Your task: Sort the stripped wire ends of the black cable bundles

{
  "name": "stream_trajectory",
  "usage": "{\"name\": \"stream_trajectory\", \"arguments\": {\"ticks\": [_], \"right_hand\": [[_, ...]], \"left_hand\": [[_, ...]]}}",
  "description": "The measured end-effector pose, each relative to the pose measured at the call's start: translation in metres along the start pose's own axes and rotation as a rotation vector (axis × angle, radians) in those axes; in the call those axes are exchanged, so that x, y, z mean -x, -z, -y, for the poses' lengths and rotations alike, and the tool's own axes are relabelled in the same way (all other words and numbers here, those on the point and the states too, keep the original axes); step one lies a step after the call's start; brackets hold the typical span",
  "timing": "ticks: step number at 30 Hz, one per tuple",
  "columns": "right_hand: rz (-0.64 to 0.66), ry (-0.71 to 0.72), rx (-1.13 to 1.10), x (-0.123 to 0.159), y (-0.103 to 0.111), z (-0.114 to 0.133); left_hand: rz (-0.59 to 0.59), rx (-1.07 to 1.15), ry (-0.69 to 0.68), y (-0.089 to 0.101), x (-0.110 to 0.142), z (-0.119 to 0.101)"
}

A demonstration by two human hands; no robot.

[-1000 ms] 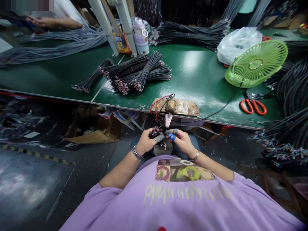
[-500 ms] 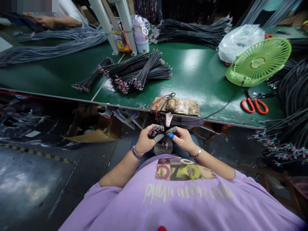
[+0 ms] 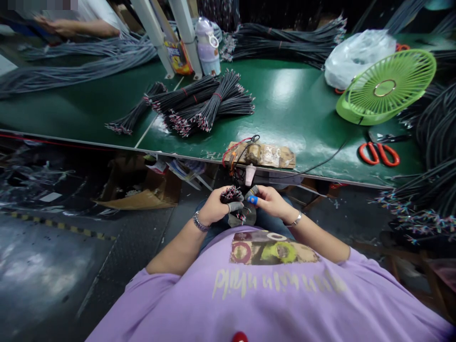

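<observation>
Left hand [image 3: 216,206] curled round wires [image 3: 231,193], thumb pressed in; right hand [image 3: 272,203] has thumb and index close together just beside them, can't tell if pinching one. Wires black, red-and-white tips; most above left thumb, some below.

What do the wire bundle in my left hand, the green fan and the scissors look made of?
The wire bundle looks like dull, dark plastic or rubber sheathing, with red and pale tips; bare metal is too small to tell. The fan looks like smooth plastic, given its even green and thin ribs. The scissors have smooth orange-red handles, likely plastic, and dark blades, probably steel.
</observation>
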State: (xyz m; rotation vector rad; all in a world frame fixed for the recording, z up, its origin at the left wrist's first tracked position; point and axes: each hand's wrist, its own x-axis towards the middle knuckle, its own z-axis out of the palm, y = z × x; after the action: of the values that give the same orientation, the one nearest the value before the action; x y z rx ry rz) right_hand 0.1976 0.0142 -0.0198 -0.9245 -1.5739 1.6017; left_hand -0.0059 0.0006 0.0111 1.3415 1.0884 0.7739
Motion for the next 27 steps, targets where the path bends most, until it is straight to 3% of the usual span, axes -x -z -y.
{"name": "stream_trajectory", "arguments": {"ticks": [4,9,12,19,27], "right_hand": [[-0.099,-0.104,-0.122,0.002,-0.001,0.003],[0.083,-0.111,-0.105,0.013,0.000,0.005],[0.086,-0.068,-0.034,0.015,0.000,0.005],[0.107,-0.183,-0.086,0.011,-0.002,0.005],[0.133,-0.163,-0.070,0.007,-0.005,0.006]], "left_hand": [[-0.117,0.085,0.030,-0.001,-0.001,0.001],[-0.176,0.053,0.012,0.002,-0.003,0.000],[-0.183,0.048,0.001,0.003,-0.003,0.000],[-0.176,0.061,0.023,0.002,-0.002,0.001],[-0.124,0.061,0.043,0.004,0.000,-0.002]]}}
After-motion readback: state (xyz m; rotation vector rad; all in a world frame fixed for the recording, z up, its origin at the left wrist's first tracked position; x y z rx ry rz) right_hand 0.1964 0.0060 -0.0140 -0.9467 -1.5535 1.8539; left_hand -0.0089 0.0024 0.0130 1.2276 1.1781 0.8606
